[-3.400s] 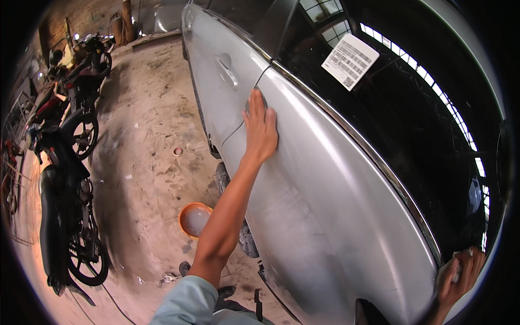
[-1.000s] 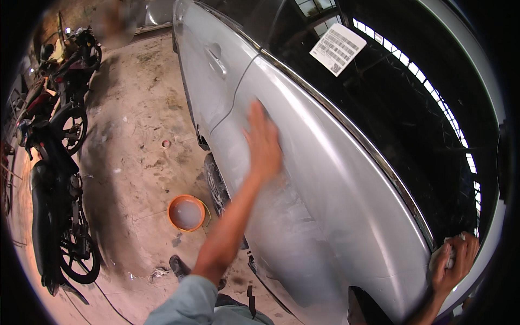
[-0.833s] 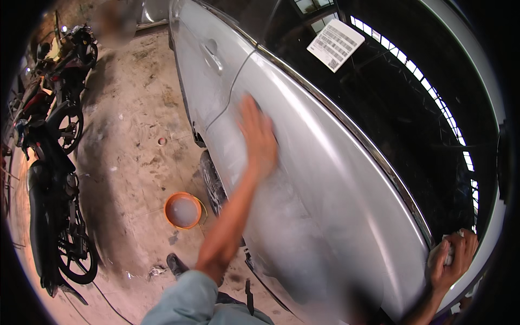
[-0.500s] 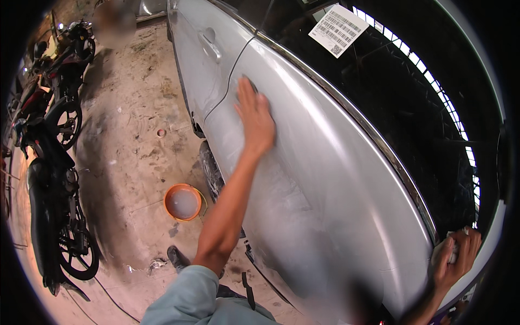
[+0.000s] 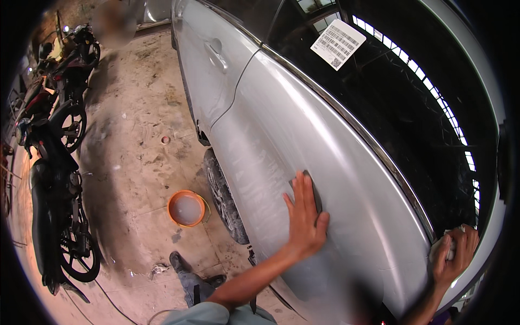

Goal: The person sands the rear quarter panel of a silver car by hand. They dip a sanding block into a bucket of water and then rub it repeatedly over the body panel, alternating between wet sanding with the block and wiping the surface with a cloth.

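Note:
My left hand [image 5: 306,222] lies flat on the silver car's rear side panel [image 5: 346,179], fingers stretched forward. Beneath it is a thin dark sheet that looks like sandpaper [image 5: 317,196]; its edge shows beside the fingers. Dull, whitish smears cover the panel around and ahead of this hand. Over at the far right, my right hand [image 5: 458,254] rests at the car's edge by the lower corner of the dark window. Its fingers are curled round a pale wad, seemingly a cloth or sponge [image 5: 450,251], mostly hidden by them.
An orange bucket [image 5: 202,221] of cloudy liquid stands on the stained floor beside the rear wheel [image 5: 223,197]. Parked motorcycles [image 5: 54,206] line the left side. A white printed label [image 5: 338,44] sticks to the window. My shoe [image 5: 176,261] is below the bucket.
My left hand has slid back along the panel, from near the door seam toward me, with the dark sheet under it. My right hand stays in about the same place.

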Demonstrator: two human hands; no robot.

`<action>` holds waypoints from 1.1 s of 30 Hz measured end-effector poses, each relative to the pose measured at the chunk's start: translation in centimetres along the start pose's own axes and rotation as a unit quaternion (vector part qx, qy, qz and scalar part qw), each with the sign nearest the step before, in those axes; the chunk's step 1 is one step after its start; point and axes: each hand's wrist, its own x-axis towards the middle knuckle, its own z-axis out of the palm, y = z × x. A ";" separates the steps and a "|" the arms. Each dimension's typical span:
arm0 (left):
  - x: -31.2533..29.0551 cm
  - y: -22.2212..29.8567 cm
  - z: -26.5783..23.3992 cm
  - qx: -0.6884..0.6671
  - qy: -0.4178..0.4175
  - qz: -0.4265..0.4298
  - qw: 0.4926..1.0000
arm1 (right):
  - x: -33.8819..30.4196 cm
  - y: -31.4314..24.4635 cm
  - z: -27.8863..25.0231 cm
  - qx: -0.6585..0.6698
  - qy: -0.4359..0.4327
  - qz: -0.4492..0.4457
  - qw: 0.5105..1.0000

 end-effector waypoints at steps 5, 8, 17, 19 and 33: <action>13.9 -3.9 -5.8 0.076 0.036 -0.024 0.996 | 0.8 -1.2 0.3 0.037 0.013 0.008 0.999; 9.3 -2.1 -3.4 0.074 0.049 -0.016 0.996 | 1.3 -1.3 0.2 0.025 0.010 -0.005 1.000; 13.2 -1.6 -4.3 0.131 0.028 -0.025 0.991 | 2.0 -1.8 0.5 0.056 0.021 -0.013 0.998; 13.0 -1.1 -4.7 0.135 0.021 -0.014 0.991 | 1.7 -1.9 0.6 0.076 0.024 -0.010 0.997; 1.1 6.9 0.7 0.132 -0.094 0.071 0.984 | 1.0 -0.2 -1.4 0.049 0.044 -0.012 0.998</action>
